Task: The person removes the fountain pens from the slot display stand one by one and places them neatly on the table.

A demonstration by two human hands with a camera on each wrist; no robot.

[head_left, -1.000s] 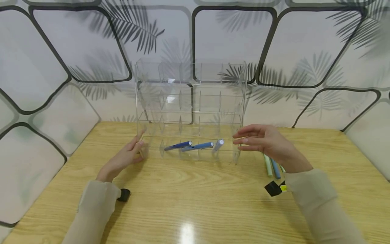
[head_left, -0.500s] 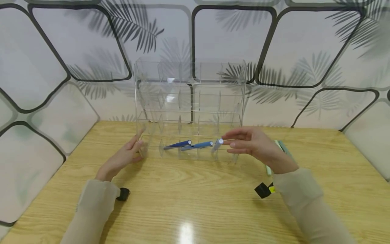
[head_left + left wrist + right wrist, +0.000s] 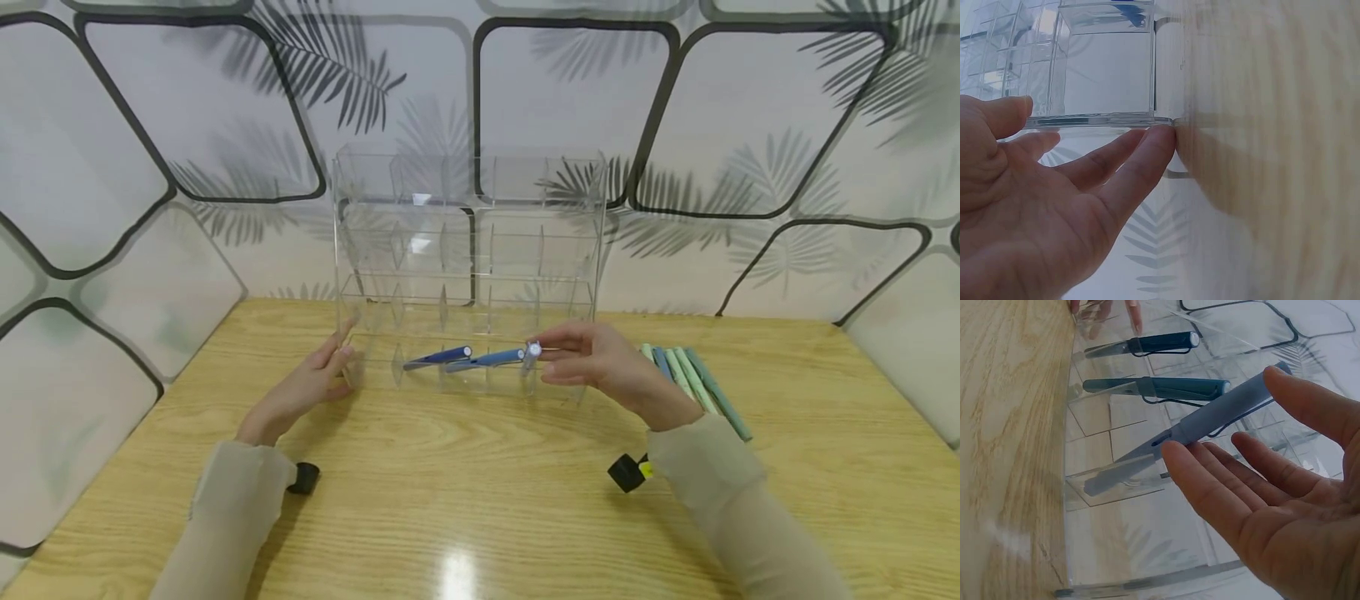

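Observation:
A clear acrylic rack [image 3: 468, 392] with rows of compartments stands on the table. My left hand [image 3: 307, 383] rests its extended fingertips against the rack's outer left side, as the left wrist view shows up close. At the rack's right part, my right hand [image 3: 615, 367] touches a pale lavender-blue pen [image 3: 1204, 422] with loosely extended fingers, the thumb by its cap end and the index finger at its barrel. That pen leans in a bottom-row compartment. Left of it, a mid-blue pen [image 3: 495, 358] and a dark blue pen [image 3: 442, 357] lean in their own bottom-row compartments.
Several green and blue pens [image 3: 697, 379] lie side by side on the wooden table [image 3: 450, 492], right of the rack and partly behind my right forearm. A patterned wall [image 3: 570, 100] rises close behind the rack.
My right hand has moved left from the rack's right side to the lavender-blue pen, whose top has shifted slightly left. More of the loose pens show now. My left hand stays put.

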